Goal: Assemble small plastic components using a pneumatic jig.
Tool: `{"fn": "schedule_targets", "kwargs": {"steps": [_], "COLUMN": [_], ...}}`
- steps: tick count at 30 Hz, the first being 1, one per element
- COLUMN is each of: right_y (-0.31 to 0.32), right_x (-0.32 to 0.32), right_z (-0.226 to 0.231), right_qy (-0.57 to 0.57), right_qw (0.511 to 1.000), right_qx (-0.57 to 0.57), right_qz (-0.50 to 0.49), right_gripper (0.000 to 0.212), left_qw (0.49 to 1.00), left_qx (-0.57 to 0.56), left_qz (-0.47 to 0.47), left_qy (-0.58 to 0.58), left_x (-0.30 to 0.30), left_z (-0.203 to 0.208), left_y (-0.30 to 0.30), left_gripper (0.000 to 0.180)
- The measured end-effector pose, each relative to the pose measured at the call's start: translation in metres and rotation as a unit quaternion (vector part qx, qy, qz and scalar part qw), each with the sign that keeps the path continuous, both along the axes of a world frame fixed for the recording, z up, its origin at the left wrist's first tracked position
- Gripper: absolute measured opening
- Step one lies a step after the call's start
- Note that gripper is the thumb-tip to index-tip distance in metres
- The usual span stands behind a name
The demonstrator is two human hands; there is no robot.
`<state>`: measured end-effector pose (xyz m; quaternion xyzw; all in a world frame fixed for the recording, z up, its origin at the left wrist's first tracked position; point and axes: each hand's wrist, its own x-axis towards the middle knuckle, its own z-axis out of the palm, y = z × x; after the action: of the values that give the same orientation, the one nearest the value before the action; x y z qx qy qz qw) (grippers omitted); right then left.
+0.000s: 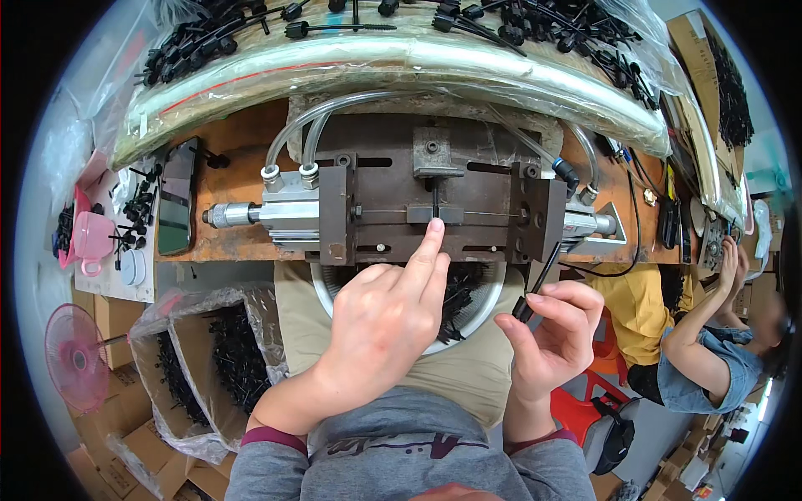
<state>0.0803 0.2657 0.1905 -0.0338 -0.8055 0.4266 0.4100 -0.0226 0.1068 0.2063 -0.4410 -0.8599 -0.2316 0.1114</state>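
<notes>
My left hand [388,313] reaches over the front of a dark metal clamping fixture [388,159]. Its index finger is stretched out, the tip on a small black rod-like part [435,196] upright in the middle block. The other fingers are partly bent, and the thumb is hidden. To the right, my right hand [555,334] pinches a black plastic rod [546,269] by its thicker end, with thumb and fingers. The thin shaft slants up toward the fixture's right block. Below the fixture, a white round basin [493,311] with black parts sits on my lap, partly covered by my left hand.
Air cylinders [292,213] with clear hoses flank the fixture. Black rods are heaped on a plastic-wrapped bundle [401,71] behind. A phone [178,196] lies left. Lined boxes of black parts [238,359] and a pink fan [79,357] stand lower left. Another person [697,359] works at right.
</notes>
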Motion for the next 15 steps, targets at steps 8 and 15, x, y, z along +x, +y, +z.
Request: {"fn": "schedule_targets", "kwargs": {"steps": [8,15], "right_y": [-0.006,-0.007], "right_x": [0.004,-0.011], "right_z": [0.006,0.018], "right_qy": [-0.024,-0.014], "right_qw": [0.998,0.986], "right_qx": [-0.042,0.127], "right_qz": [0.027,0.109], "right_gripper": [0.044,0.035], "left_qw": [1.000,0.844], "left_qx": [0.002,0.287], "left_qz": [-0.001,-0.085], "left_qy": [-0.018,-0.444], "left_x": [-0.001,0.004], "left_z": [0.004,0.016], "left_y": [-0.003,-0.013], "left_gripper": [0.022,0.025]}}
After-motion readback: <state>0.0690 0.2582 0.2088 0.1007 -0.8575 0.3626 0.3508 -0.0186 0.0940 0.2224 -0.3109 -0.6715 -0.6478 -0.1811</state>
